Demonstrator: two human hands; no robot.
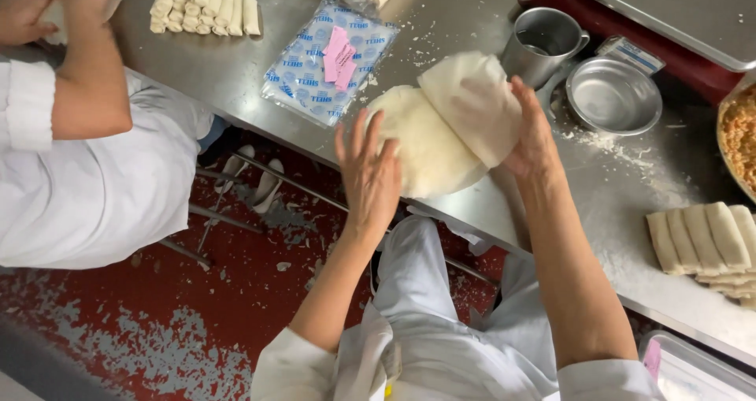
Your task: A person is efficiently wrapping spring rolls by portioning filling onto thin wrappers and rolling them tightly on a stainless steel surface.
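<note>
Left hand [368, 174]: fingers spread, flat against wrapper stack [429, 153]
Right hand [529, 133]: peeling top wrapper [472, 102], metal cup [542, 42] beyond

A flat clear plastic packet [329, 61] with blue print and pink slips [339, 57] lies on the steel table [441, 15].

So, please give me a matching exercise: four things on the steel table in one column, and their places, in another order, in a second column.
Things:
1. metal cup
2. round metal bowl
3. plastic packet
4. wrapper stack

Places:
A. between the left hand and right hand
B. right of the cup
C. left of the wrappers
D. behind the wrappers

Pairs: 1-D, 2-B, 3-C, 4-A
</note>
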